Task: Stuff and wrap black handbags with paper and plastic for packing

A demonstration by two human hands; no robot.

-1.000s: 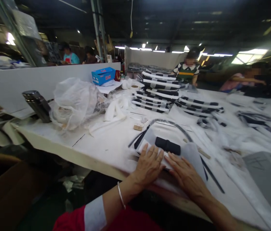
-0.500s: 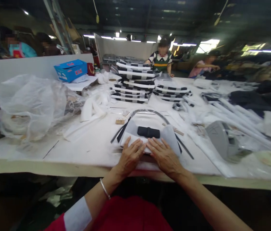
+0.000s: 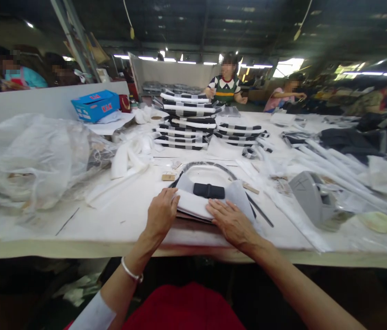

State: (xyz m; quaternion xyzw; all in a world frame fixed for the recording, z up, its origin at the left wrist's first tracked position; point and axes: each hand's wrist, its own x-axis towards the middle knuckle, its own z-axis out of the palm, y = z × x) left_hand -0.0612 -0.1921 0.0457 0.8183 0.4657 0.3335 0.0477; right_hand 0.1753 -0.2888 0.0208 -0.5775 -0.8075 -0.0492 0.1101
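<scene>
In front of me on the table lies a flat handbag-like piece with a curved dark handle [image 3: 203,164]. A white foam sheet [image 3: 193,204] is folded over its near part, and a small black block-like piece [image 3: 209,190] rests in its middle. My right hand [image 3: 232,222] lies flat on the near side of the foam, fingers stretched out. My left hand [image 3: 161,211] is at the piece's left edge with its fingers curled together; what they hold, if anything, is hidden. A dark strap [image 3: 261,210] sticks out on the right side.
Stacked black-and-white wrapped pieces [image 3: 184,121] stand at the back. Crumpled plastic [image 3: 35,160] and a blue box [image 3: 95,105] are on the left. A grey tape dispenser-like object [image 3: 308,199] and white foam strips [image 3: 337,169] lie right. A co-worker [image 3: 226,87] stands beyond the table.
My left hand has moved left from the middle of the foam to the piece's left edge, its fingers curling. My right hand stays on the foam. The co-worker beyond has raised their hands.
</scene>
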